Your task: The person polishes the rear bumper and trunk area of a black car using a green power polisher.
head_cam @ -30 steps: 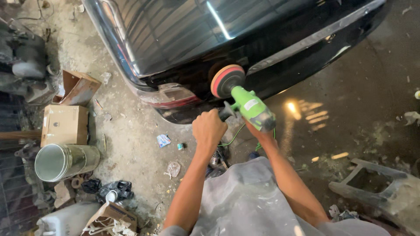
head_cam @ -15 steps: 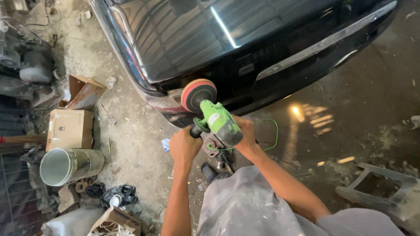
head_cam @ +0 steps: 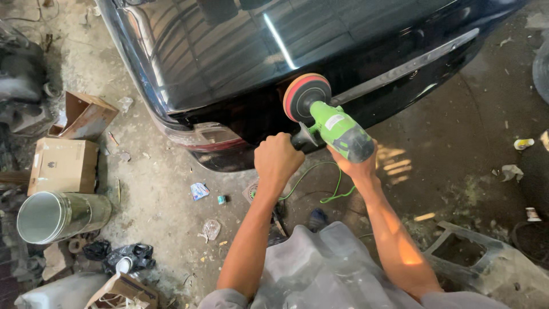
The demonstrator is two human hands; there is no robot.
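Observation:
A green power polisher (head_cam: 337, 129) with a round red and orange pad (head_cam: 305, 94) presses against the rear of a glossy black car (head_cam: 240, 63). My left hand (head_cam: 277, 158) is closed around the black side handle of the polisher. My right hand (head_cam: 357, 165) grips the rear end of the green body from below. A green cord (head_cam: 317, 182) trails from the tool down to the floor. A chrome strip (head_cam: 412, 63) runs across the car body to the right of the pad.
Cardboard boxes (head_cam: 63, 166) and a metal cylinder (head_cam: 57, 214) lie at the left on the dirty concrete floor. A black bag (head_cam: 128, 254) and scraps of litter (head_cam: 199, 190) lie near my legs. A grey plastic part (head_cam: 486, 260) sits at the lower right.
The polisher moved up and to the right along the car's rear, from the tail-light corner to near the chrome strip. Both hands kept their grip and travelled with it.

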